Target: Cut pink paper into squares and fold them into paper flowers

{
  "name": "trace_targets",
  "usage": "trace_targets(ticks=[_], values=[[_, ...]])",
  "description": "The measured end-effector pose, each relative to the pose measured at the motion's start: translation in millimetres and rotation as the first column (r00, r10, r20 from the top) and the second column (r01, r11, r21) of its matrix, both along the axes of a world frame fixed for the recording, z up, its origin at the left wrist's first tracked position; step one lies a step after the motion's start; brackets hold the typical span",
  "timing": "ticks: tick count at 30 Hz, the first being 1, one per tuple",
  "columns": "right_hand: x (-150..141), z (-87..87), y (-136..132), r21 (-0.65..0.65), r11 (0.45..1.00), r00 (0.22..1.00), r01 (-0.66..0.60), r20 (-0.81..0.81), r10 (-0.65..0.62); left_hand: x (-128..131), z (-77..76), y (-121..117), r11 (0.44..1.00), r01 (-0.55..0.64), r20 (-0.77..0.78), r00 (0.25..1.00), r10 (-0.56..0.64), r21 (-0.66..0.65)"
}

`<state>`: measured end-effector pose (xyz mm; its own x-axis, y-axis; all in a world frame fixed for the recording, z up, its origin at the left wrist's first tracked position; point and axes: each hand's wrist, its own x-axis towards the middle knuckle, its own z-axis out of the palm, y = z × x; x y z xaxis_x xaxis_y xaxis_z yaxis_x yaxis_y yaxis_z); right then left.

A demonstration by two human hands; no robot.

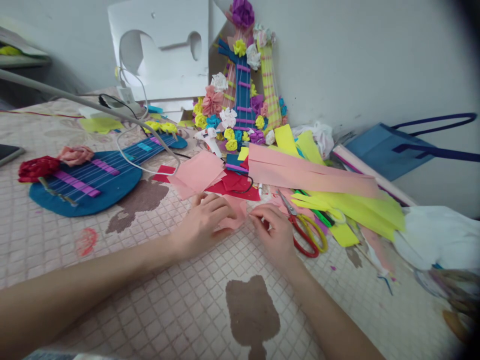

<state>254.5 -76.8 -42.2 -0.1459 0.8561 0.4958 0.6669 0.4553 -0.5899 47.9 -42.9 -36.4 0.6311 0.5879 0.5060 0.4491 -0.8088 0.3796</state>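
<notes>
A small pink paper piece (235,212) lies on the patterned cloth between both hands. My left hand (204,220) rests flat on its left part, fingers stretched out over it. My right hand (273,230) pinches the paper's right edge with curled fingers. Red and yellow scissors (305,232) lie just right of my right hand. A stack of pink paper squares (198,175) and red paper (234,184) sit just beyond the hands.
A blue paper guitar (97,177) with red and pink flowers lies at the left. Upright paper guitars with flowers (243,95) lean on the wall. Long pink strips (307,175), yellow-green strips (356,207), a glue gun (210,137), a blue bag (386,147).
</notes>
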Motion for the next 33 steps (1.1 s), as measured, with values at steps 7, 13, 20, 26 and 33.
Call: trace_targets(ticks=[7,13,20,26,33], values=[[14.2,-11.9,10.6,-0.050,0.998,0.993,0.034,0.113,-0.029,-0.8,1.5,-4.0,0.956,0.071,-0.254,0.967,0.005,0.286],[11.6,-17.6,14.7,0.015,0.993,0.969,-0.115,0.222,0.109,-0.6,-10.2,1.7,0.983,0.026,-0.287,0.957,0.028,0.181],[10.2,-16.8,15.2,-0.016,0.991,0.964,-0.134,0.230,0.134,2.7,-14.8,7.5,0.986,-0.031,-0.283,0.956,0.077,0.163],[9.3,-16.6,14.4,-0.013,0.991,0.965,-0.130,0.226,0.129,6.2,-19.4,10.1,0.964,-0.015,-0.297,0.950,0.097,0.266],[12.1,-15.8,13.6,-0.018,0.988,0.961,-0.152,0.233,0.152,-4.8,-5.3,12.9,0.982,0.067,-0.277,0.961,-0.016,0.175]])
